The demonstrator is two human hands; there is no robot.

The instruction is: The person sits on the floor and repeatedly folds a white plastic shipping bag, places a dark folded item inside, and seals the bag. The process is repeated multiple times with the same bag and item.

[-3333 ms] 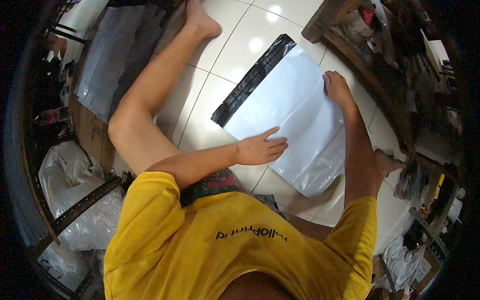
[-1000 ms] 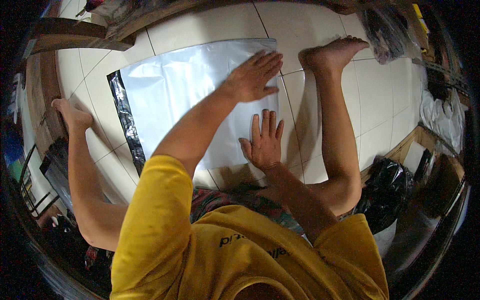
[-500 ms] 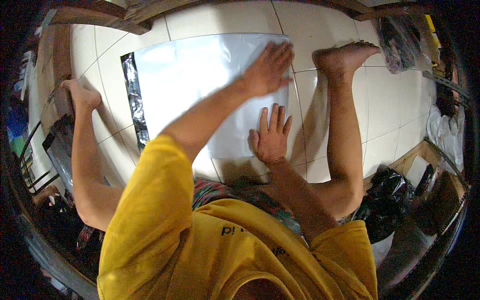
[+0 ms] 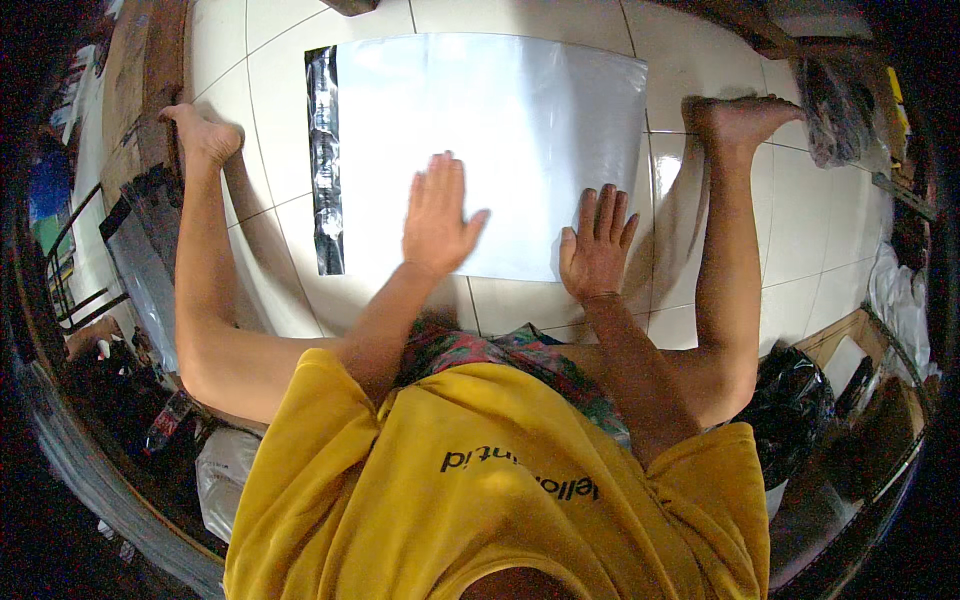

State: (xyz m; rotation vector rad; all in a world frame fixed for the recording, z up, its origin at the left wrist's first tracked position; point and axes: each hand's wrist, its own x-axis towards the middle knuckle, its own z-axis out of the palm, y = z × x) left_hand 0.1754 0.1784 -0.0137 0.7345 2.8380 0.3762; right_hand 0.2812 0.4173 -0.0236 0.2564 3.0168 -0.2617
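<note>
A large white plastic mailer bag (image 4: 490, 110) lies flat on the tiled floor between my legs, with a shiny black strip (image 4: 327, 165) along its left edge. My left hand (image 4: 438, 215) is over the lower middle of the bag, palm down, fingers stretched forward and thumb out to the right; whether it presses on the bag I cannot tell. My right hand (image 4: 600, 245) rests flat at the bag's lower right corner with its fingers spread. Neither hand holds anything.
My bare legs flank the bag, the left foot (image 4: 207, 135) near a wooden board (image 4: 150, 90) and the right foot (image 4: 745, 118) near a clear plastic bag (image 4: 838, 115). At lower right, a black plastic bag (image 4: 790, 400) sits by a cardboard box (image 4: 850, 335). A bottle (image 4: 167, 420) lies at left.
My left hand has swept from the bag's upper right back to its lower middle. My right hand stays at the lower right corner. The whole view has shifted, placing the bag further right and up.
</note>
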